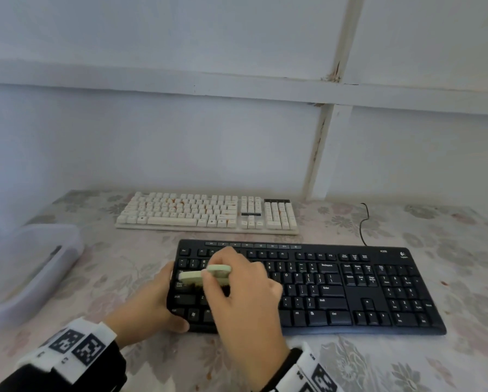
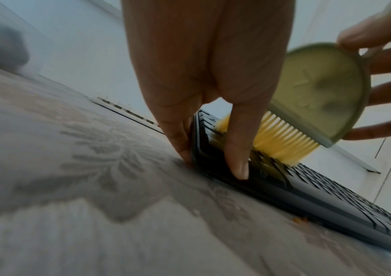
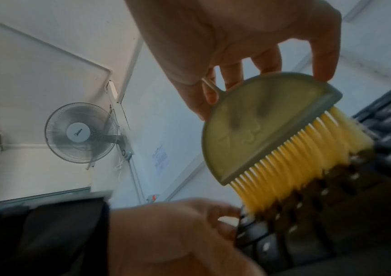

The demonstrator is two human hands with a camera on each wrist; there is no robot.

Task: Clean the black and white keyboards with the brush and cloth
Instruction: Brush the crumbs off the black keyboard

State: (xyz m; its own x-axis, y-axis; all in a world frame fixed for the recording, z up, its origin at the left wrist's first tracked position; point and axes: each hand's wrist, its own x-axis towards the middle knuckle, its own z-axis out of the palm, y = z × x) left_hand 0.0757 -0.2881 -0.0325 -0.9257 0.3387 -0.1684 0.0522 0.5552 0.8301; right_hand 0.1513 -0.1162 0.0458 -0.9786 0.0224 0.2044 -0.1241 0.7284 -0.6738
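1. While I work at a table [image 1: 378, 363] under a flowered cloth, its surface holds both keyboards, and I judge the job barely begun.
2. Nearest me lies the black keyboard [image 1: 336, 290], set square to my chest so I can sweep its rows; its cable [image 1: 363, 224] trails away at the far edge.
3. Behind it, apart and untouched, waits the white keyboard [image 1: 208, 212], orange specks among its keys.
4. At the table's left edge stands a clear plastic bin [image 1: 30, 267]; I cannot tell what is inside, and no cleaning cloth is in view.
5. My left hand [image 1: 149, 302] clamps the black keyboard's left end, thumb curled over the front edge and fingers down its side, seemingly to stop it sliding.
6. My right hand [image 1: 242, 295] pinches the brush [image 3: 267, 128] by its pale green, half-round handle.
7. The yellow bristles [image 2: 282, 138] press into the leftmost keys, tilted to reach the gaps.
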